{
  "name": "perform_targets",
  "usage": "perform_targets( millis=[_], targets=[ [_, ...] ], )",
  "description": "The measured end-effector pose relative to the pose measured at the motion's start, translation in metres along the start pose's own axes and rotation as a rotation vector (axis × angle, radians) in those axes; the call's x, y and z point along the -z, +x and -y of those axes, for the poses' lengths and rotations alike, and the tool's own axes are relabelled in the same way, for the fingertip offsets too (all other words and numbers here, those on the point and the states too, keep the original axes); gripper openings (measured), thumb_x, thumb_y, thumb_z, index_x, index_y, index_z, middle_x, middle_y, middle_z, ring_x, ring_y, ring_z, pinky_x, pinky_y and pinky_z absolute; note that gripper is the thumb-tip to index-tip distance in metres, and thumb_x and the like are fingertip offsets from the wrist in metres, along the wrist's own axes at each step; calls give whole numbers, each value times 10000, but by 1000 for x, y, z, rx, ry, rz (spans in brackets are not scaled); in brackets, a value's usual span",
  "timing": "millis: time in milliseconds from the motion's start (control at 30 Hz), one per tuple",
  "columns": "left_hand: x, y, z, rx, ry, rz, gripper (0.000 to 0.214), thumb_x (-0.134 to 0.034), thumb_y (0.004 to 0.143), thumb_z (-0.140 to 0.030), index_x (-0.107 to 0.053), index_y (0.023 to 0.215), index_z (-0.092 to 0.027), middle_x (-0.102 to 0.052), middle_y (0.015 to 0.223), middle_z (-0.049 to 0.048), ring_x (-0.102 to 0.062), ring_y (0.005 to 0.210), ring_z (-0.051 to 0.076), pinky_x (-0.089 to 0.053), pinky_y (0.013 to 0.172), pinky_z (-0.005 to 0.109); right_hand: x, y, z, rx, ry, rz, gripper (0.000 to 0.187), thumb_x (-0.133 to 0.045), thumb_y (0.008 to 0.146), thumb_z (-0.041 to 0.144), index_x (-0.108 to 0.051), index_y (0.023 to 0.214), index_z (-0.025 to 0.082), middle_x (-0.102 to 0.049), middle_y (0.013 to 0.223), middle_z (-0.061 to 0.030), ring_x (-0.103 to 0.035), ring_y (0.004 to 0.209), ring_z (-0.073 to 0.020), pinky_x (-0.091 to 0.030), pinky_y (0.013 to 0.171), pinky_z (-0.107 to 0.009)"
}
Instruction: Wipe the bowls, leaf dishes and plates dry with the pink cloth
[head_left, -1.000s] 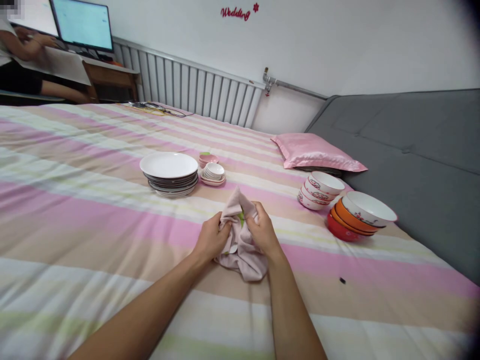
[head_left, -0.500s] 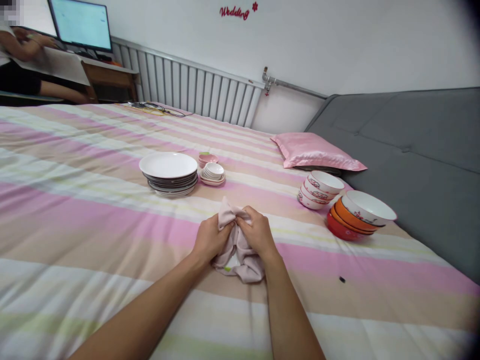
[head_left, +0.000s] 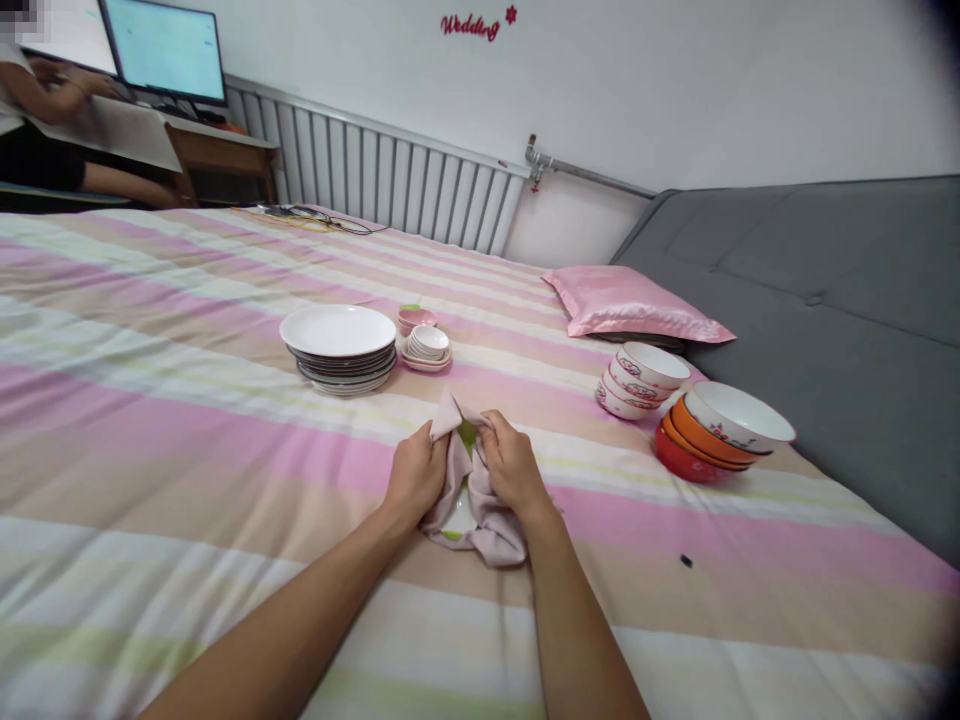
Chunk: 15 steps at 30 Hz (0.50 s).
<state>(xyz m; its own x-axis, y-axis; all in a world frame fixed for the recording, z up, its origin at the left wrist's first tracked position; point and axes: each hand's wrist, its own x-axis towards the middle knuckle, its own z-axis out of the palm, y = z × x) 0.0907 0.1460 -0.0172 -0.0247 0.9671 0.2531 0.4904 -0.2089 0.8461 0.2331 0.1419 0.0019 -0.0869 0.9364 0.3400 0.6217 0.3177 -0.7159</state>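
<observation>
Both my hands meet over the striped bed cover in the middle of the view. My left hand and my right hand are closed on a pale pink cloth bunched around a small white and green dish. Only slivers of the dish show through the folds. A corner of the cloth sticks up between my thumbs.
A stack of plates and small pink and white saucers sit beyond my hands. Patterned bowls and orange and red bowls lie tipped at the right, near a pink pillow. Another person sits at a desk far left.
My hands have worked the cloth around the dish: a second ago the cloth rose higher, then my hands pressed together, and now they sit slightly apart with green showing between them.
</observation>
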Motion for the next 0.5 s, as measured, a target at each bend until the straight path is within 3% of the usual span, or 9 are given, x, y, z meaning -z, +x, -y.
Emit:
perform_targets(
  millis=[167,300,500],
  targets=[
    [1,-1,-1,34,-110,-36,293,-340,877,-367,-559,820,-181,-644,788,54,-567,705,191,-404,658,275,-1,0,0,-27,56,13,312,-334,851,216,-561,1065,223,-626,811,-7,-561,712,-159,-381,671,-241],
    [0,1,2,97,-227,-70,310,-364,856,-385,-584,800,-175,-648,785,40,-571,726,194,-408,661,272,-1,0,0,-64,129,13,333,-331,863,258,-561,1100,219,-607,771,9,-550,682,-145,-390,663,-232],
    [-1,3,5,233,-371,-60,348,-426,804,-436,-625,744,-157,-667,734,37,-582,715,206,-418,635,277,-3,1,-5,-105,121,-43,302,-350,873,316,-611,993,220,-599,737,15,-542,708,-144,-372,675,-227]
  ],
)
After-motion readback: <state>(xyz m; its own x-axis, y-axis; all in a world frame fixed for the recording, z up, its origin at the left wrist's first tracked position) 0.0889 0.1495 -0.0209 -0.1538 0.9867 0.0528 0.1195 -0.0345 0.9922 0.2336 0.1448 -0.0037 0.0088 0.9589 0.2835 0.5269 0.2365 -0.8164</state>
